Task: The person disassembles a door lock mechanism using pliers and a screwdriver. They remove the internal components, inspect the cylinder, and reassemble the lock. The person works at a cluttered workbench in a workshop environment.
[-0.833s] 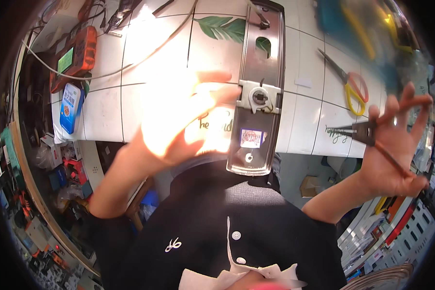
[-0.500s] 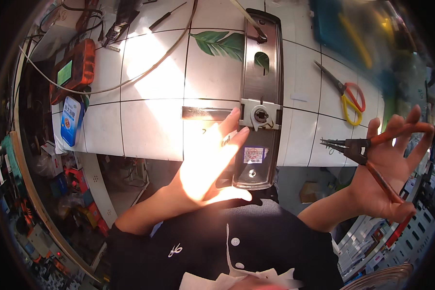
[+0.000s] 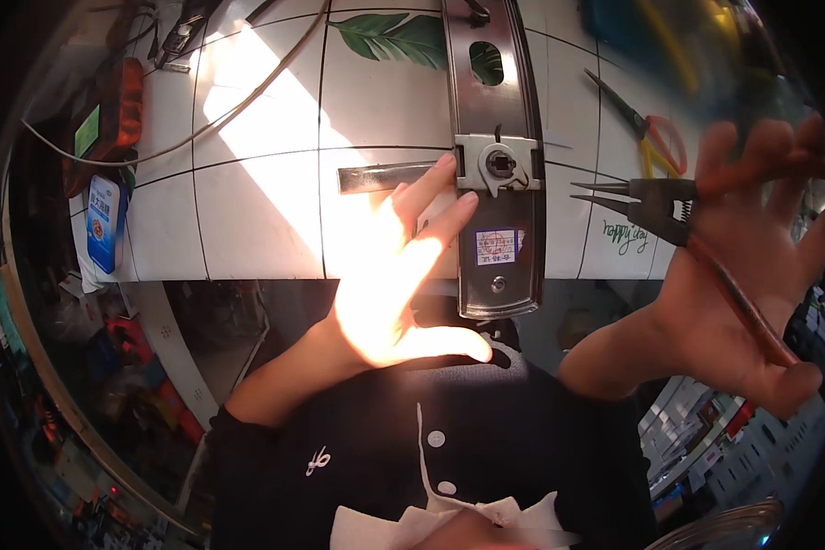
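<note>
A long metal door-handle plate (image 3: 497,101) lies lengthwise on the tiled table, its back face up. Across its middle sits a silver lock fitting (image 3: 500,163) with a square hole, and a lever handle (image 3: 380,179) sticks out to the left. My left hand (image 3: 380,293) is sunlit, fingers stretched out, the fingertips at the plate's left edge beside the fitting. Nothing shows gripped in it. My right hand (image 3: 742,293), palm up, holds slim-nosed pliers (image 3: 655,203) with orange-red handles; their two thin tips point left toward the plate, apart from it.
Scissors (image 3: 646,128) with red and yellow handles lie right of the plate. A blue packet (image 3: 105,225) and an orange device with a green screen (image 3: 110,115) stand at the left. A thin cable (image 3: 238,105) curves across the tiles. The table's front edge (image 3: 247,279) runs below.
The whole view has shifted, so the table's things appear higher. My right hand has brought the pliers up and left, closer to the plate. My left hand stays against the plate's edge.
</note>
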A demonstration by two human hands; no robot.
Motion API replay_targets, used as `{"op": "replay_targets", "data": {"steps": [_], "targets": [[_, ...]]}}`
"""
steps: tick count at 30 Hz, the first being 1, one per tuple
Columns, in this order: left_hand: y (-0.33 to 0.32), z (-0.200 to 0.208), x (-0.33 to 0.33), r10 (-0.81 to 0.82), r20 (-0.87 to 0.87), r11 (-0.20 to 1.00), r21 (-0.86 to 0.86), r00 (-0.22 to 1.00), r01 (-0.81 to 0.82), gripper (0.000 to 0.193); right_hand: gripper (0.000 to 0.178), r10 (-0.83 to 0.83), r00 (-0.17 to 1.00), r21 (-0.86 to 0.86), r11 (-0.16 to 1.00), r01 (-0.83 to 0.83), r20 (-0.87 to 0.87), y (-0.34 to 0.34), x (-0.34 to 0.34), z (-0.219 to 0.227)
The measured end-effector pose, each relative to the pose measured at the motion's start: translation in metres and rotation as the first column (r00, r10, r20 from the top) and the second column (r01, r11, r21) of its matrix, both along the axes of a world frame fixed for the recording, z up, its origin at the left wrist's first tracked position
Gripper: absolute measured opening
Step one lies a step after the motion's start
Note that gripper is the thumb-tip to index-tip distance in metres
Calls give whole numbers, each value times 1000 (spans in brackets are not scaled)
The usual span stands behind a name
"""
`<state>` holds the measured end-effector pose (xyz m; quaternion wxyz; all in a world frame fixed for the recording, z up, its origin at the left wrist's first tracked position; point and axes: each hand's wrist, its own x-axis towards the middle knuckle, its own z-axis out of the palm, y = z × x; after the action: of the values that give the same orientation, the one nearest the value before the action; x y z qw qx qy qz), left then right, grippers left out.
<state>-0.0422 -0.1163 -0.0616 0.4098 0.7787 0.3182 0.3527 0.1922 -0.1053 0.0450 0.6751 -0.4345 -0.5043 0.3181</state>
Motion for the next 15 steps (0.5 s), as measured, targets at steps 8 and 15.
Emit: {"op": "replay_targets", "data": {"steps": [8,15], "targets": [[37,7,3,133,-128,977,183,983,-108,46,120,49,996,99,994,-42,-78,6,-36,-22],[46,3,17,133,-62,987,100,989,-126,36,118,90,993,78,993,-85,-73,7,-32,-18]]}}
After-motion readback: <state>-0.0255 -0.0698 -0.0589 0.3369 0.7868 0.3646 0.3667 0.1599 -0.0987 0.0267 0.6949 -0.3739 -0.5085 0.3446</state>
